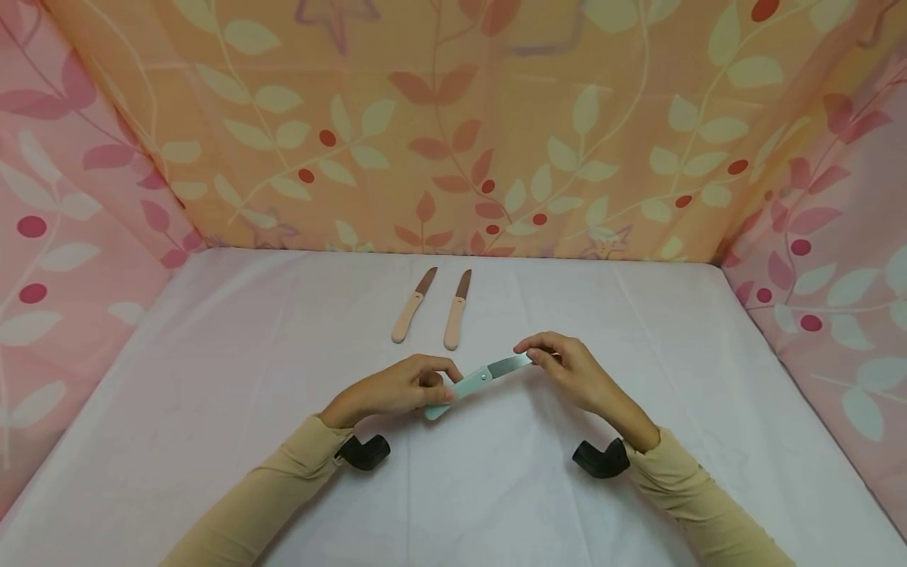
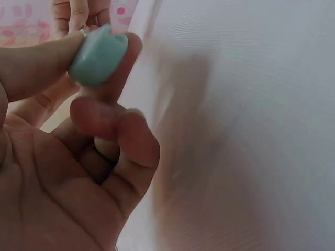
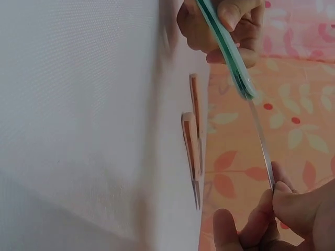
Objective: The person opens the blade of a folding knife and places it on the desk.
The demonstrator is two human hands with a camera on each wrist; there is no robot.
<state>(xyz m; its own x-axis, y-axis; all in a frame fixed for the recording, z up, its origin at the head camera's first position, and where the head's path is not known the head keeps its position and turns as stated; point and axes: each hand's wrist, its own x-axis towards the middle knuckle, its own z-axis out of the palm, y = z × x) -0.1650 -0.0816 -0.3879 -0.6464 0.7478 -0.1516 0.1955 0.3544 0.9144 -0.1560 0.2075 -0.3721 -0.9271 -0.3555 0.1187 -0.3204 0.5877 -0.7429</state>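
A folding knife point(image 1: 471, 383) with a mint-green handle is held over the table with its blade point(image 1: 509, 365) out. My left hand point(image 1: 405, 386) grips the handle between thumb and fingers, near its butt end. With thumb and forefinger my right hand point(image 1: 572, 368) pinches the blade near its tip, which the fingers hide. In the right wrist view the blade runs almost straight on from the handle point(image 3: 230, 57). The left wrist view shows the rounded handle end point(image 2: 98, 57) between thumb and forefinger.
Two folding knives with pale tan handles lie unfolded beyond my hands, a left one point(image 1: 407, 316) and a right one point(image 1: 453, 323), blades pointing away. A white cloth point(image 1: 212, 354) covers the table. Patterned fabric walls point(image 1: 453, 157) enclose the back and sides.
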